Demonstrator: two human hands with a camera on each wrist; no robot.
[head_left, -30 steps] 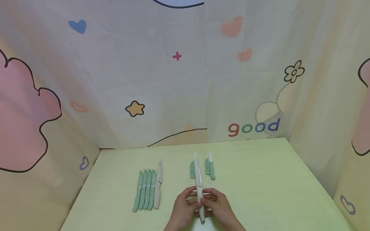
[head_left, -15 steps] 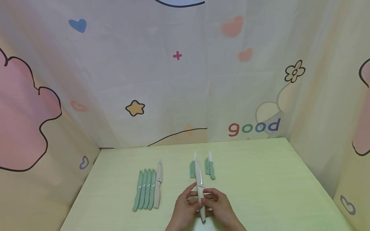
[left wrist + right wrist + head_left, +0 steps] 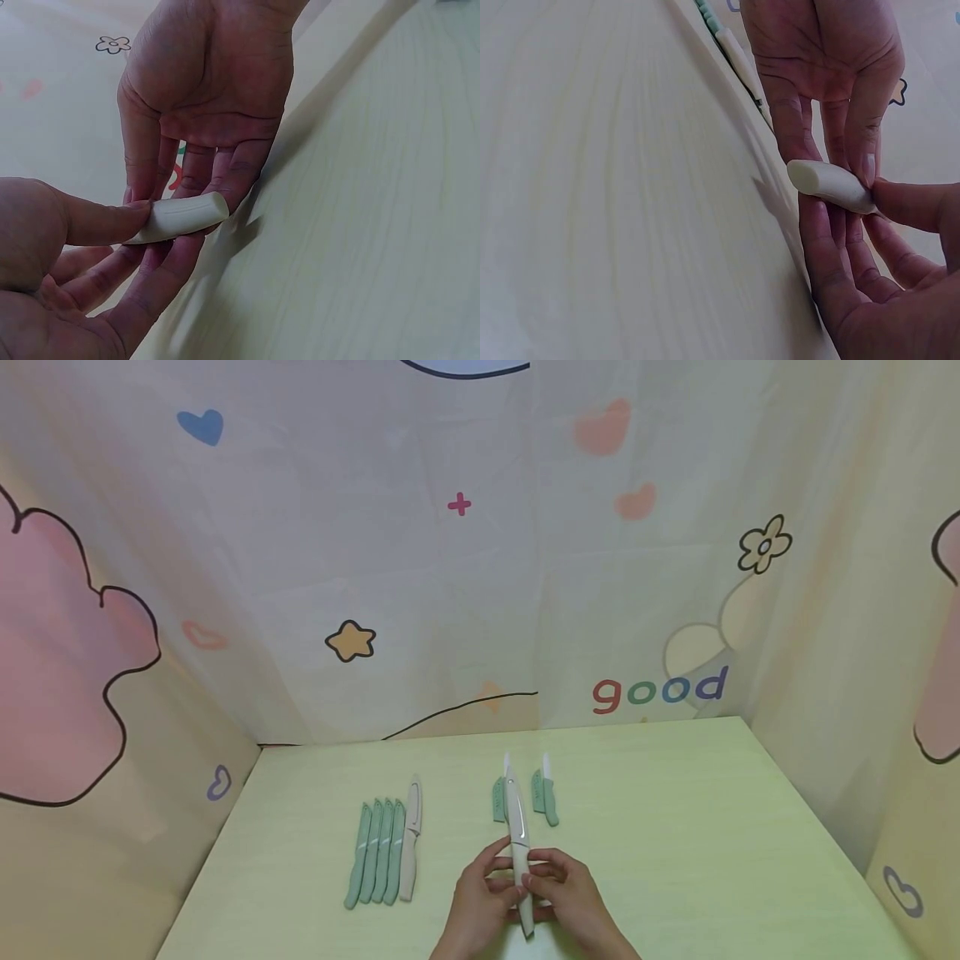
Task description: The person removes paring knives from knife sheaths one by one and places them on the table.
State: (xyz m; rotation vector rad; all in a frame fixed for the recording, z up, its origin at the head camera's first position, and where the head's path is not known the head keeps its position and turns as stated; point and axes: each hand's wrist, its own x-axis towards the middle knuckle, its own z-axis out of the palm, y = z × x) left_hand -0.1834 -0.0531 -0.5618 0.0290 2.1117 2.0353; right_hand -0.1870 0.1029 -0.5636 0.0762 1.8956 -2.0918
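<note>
Both hands hold a knife with a cream handle [image 3: 521, 881] and a pale, slotted cover on its blade, tip pointing away from the person. The left hand [image 3: 483, 893] grips the handle from the left, and the right hand [image 3: 567, 892] from the right, thumbs on top and fingers beneath. In the left wrist view the handle end [image 3: 187, 214] lies across the fingers; the right wrist view shows that end [image 3: 829, 184] pinched too. Beyond the held knife lie a small green-handled knife [image 3: 551, 806], its green sheath [image 3: 537, 793], and a second green sheath [image 3: 498, 800] beside a partly hidden white blade [image 3: 507, 762].
Left of the hands, several green sheathed knives [image 3: 375, 860] lie side by side, with a cream knife [image 3: 408, 864] at their right end. The pale table [image 3: 675, 835] meets a printed cloth [image 3: 420, 577] at its back and sides.
The held knife has shifted very slightly to the right with both hands, and the left index finger reaches a little farther along it. The other knives have not moved.
</note>
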